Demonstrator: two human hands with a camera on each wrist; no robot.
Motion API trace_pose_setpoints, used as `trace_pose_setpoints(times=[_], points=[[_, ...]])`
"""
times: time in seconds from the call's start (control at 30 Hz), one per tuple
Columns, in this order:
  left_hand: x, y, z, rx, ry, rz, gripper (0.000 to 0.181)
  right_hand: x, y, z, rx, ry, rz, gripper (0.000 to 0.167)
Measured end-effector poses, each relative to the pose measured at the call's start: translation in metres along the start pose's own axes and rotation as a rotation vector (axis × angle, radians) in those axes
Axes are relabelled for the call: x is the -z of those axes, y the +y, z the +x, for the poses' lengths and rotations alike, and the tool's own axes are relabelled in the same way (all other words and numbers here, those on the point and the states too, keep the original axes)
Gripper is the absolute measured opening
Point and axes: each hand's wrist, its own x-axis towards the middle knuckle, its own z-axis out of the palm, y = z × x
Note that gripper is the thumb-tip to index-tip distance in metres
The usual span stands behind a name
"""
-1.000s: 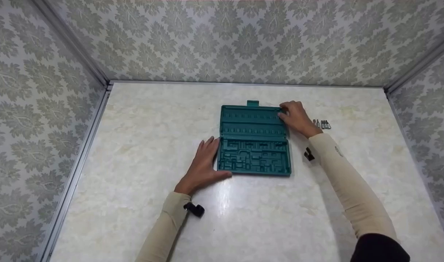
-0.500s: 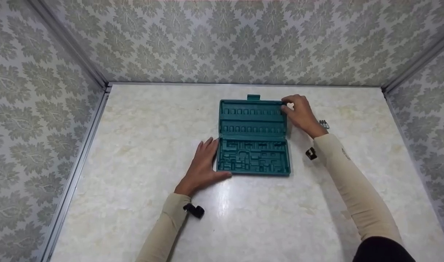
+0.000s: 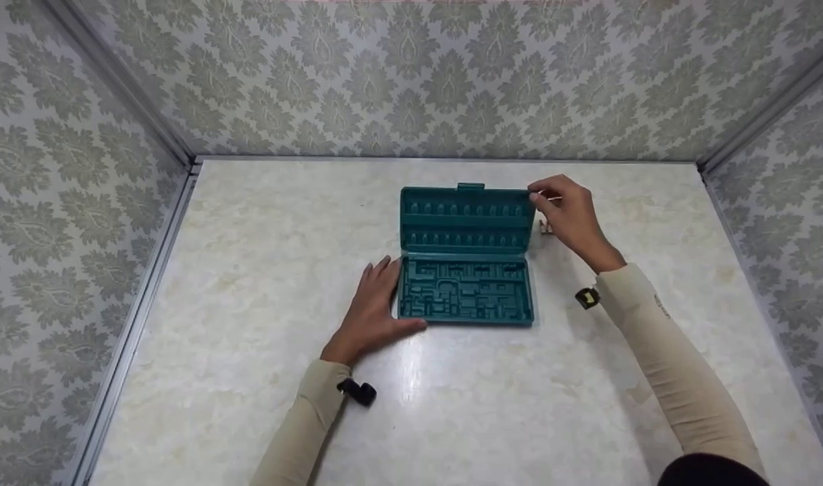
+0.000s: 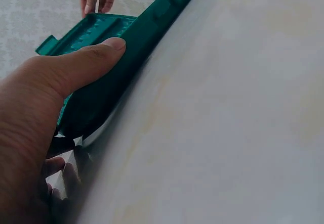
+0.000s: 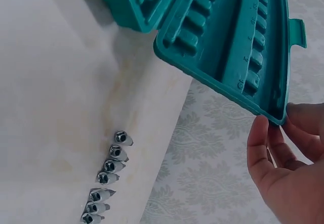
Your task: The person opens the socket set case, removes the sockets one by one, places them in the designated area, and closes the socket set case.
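A green plastic tool case (image 3: 465, 322) lies open on the table, with moulded recesses in its base and rows of slots in its lid (image 3: 462, 221). The lid is tilted up from the table at the back. My left hand (image 3: 370, 317) grips the base's front left corner, thumb along the front wall (image 4: 119, 82) and fingers at the left side. My right hand (image 5: 291, 158) pinches the lid's far right corner between thumb and fingers. Several silver bit sockets (image 5: 109, 177) lie in a row on the table near that hand, mostly hidden behind it in the head view.
The pale marbled table (image 3: 262, 270) extends around the case. Patterned walls (image 3: 418, 74) stand along its back and sides. A latch tab (image 3: 470, 186) projects from the lid's far edge. A small black wrist device (image 3: 587, 298) hangs by the right sleeve.
My right hand has lifted the lid's far edge from lying nearly flat to a raised tilt, moving slightly right. My left hand stays at the base's corner.
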Motion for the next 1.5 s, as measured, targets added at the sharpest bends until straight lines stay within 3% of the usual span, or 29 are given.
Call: trace_pose_setpoints(times=[0.3,0.53,1.03,1.33,1.4,1.5], points=[[0.0,-0.001,0.0,-0.028,0.013,0.03,0.129,0.001,-0.012,-0.026,-0.01,0.088,0.092,0.018],[-0.002,-0.001,0.001,-0.045,0.028,0.063,0.129,0.002,-0.019,-0.047,-0.019,0.093,0.196,0.014],[-0.002,0.005,-0.001,0.029,0.028,0.077,0.128,0.014,-0.031,-0.09,-0.185,-0.053,0.037,0.041],[-0.001,0.007,-0.006,0.101,0.018,0.03,0.128,0.009,-0.026,-0.108,-0.293,-0.085,0.098,0.056],[0.0,0.008,-0.006,0.106,0.009,-0.007,0.127,0.009,-0.025,-0.111,-0.294,-0.08,0.105,0.055],[0.004,0.01,-0.005,0.118,-0.009,-0.133,0.12,0.009,-0.022,-0.115,-0.29,-0.057,0.103,0.052]])
